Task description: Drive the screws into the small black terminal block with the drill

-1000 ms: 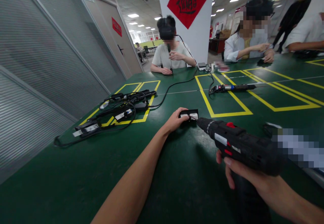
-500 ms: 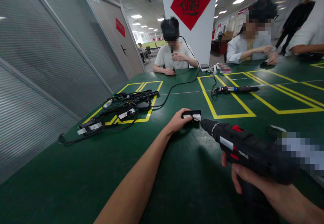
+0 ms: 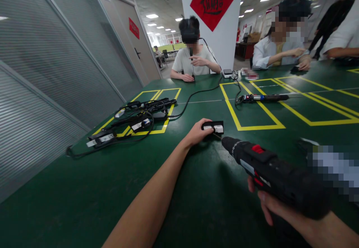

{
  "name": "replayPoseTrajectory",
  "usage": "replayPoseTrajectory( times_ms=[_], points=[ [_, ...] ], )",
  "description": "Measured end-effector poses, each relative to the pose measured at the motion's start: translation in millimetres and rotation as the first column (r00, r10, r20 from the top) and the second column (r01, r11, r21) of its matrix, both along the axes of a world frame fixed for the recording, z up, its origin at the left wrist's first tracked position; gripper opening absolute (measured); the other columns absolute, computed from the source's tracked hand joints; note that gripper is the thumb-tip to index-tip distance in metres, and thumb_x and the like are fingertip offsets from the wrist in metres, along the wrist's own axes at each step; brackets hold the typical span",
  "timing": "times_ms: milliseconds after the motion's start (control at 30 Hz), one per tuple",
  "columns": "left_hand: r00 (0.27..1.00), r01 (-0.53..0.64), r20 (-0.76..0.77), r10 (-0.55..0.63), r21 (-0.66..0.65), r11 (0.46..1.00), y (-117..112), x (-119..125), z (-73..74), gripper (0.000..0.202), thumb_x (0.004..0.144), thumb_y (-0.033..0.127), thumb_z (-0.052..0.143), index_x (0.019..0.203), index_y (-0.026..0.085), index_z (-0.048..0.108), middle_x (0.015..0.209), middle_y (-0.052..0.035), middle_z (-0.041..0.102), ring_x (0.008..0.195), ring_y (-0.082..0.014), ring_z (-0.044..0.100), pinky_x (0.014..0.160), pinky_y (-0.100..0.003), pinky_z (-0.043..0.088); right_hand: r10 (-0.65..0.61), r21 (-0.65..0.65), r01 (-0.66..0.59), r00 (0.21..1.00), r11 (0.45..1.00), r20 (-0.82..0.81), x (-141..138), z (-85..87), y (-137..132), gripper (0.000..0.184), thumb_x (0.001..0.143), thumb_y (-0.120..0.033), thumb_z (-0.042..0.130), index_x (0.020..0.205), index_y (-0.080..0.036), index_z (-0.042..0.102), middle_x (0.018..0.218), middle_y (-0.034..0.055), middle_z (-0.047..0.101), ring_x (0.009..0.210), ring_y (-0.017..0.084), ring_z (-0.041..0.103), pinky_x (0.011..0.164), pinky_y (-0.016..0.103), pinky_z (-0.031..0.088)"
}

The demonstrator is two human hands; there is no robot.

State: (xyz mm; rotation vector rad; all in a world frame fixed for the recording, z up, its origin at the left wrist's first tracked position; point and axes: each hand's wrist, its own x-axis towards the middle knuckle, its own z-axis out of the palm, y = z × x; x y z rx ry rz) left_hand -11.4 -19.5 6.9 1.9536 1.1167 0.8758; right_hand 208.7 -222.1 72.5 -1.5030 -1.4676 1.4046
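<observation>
My left hand (image 3: 198, 132) grips a small black power adapter-like block with a white label (image 3: 218, 128), resting on the green tabletop (image 3: 117, 188). Its fingers and thumb are closed on the block's left end. In my right hand (image 3: 283, 207) is a black cordless drill (image 3: 269, 173) with red details, its handle wrapped by the fingers. A thin bit (image 3: 217, 136) extends from the drill's chuck towards the block's lower edge. Whether the tip touches the block I cannot tell.
Several black adapters with cables (image 3: 140, 117) lie in a heap at the left. A dark pen-like tool (image 3: 263, 98) lies farther back on the right, near yellow tape outlines (image 3: 260, 128). Two people (image 3: 193, 57) sit across the table. A blurred-out object (image 3: 336, 169) is at the right edge.
The drill has shifted slightly lower, and its bit has moved from in front of the label to below the block. My left hand keeps its grip almost in place.
</observation>
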Motion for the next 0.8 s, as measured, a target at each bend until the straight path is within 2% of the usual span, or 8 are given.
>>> replayPoseTrajectory(
  times_ms=[167,267,400,500,700,800],
  points=[
    [1.0,0.009,0.018,-0.009,0.007,1.0,1,-1,-2.6,0.041,0.073,0.032,0.058,0.111,0.017,0.052,0.102,-0.0053,0.06,0.087,-0.0176,0.057,0.076,-0.028,0.045,0.025,-0.037,-0.026,0.999,0.999,-0.031,1,-13.6,3,0.028,0.073,-0.042,0.058,0.089,-0.02,0.053,0.077,0.0025,0.063,0.037,0.009,0.054,0.042,0.027,0.047],
    [1.0,0.008,0.02,-0.008,0.006,1.0,1,-1,-3.4,0.041,0.073,0.031,0.058,0.111,0.017,0.052,0.1,-0.005,0.06,0.085,-0.017,0.057,0.075,-0.028,0.045,0.041,-0.058,-0.043,0.998,0.997,-0.047,2,-14.4,4,0.025,0.073,-0.042,0.059,0.083,-0.02,0.054,0.07,0.0007,0.062,0.038,0.01,0.054,0.043,0.028,0.047],
    [0.999,0.02,0.029,-0.02,-0.008,1.0,1,-1,-3.9,0.044,0.072,0.03,0.059,0.113,0.016,0.051,0.099,-0.0053,0.06,0.084,-0.0162,0.058,0.075,-0.028,0.046,0.012,-0.03,-0.015,0.995,0.999,-0.098,0,-5.2,6,0.03,0.069,-0.045,0.061,0.086,-0.021,0.053,0.073,0.0015,0.063,0.039,0.011,0.054,0.044,0.031,0.049],
    [0.998,0.032,0.05,-0.031,-0.033,0.999,2,-1,-5.0,0.046,0.071,0.029,0.06,0.114,0.016,0.05,0.1,-0.0059,0.06,0.084,-0.0164,0.058,0.075,-0.028,0.046,-0.018,-0.048,0.015,0.998,0.999,-0.056,-1,5.1,4,0.027,0.07,-0.044,0.059,0.082,-0.021,0.053,0.074,0.0017,0.063,0.042,0.011,0.055,0.049,0.031,0.049],
    [0.998,0.039,0.046,-0.037,-0.039,0.999,4,-1,-7.2,0.047,0.071,0.029,0.061,0.114,0.015,0.05,0.097,-0.0061,0.062,0.082,-0.0165,0.059,0.073,-0.028,0.047,-0.067,-0.068,0.066,0.997,0.996,-0.023,-6,24.2,-1,0.02,0.073,-0.041,0.054,0.081,-0.023,0.052,0.052,-0.0031,0.054,0.052,0.017,0.056,0.052,0.03,0.05],
    [0.998,0.043,0.041,-0.041,-0.029,0.999,4,-1,-7.3,0.046,0.071,0.029,0.061,0.114,0.015,0.05,0.098,-0.0065,0.062,0.083,-0.0166,0.059,0.073,-0.029,0.047,-0.067,-0.063,0.066,0.998,0.996,-0.013,-7,25.7,-1,0.023,0.072,-0.041,0.055,0.084,-0.022,0.051,0.056,-0.0024,0.055,0.051,0.016,0.055,0.05,0.03,0.049]
  ],
)
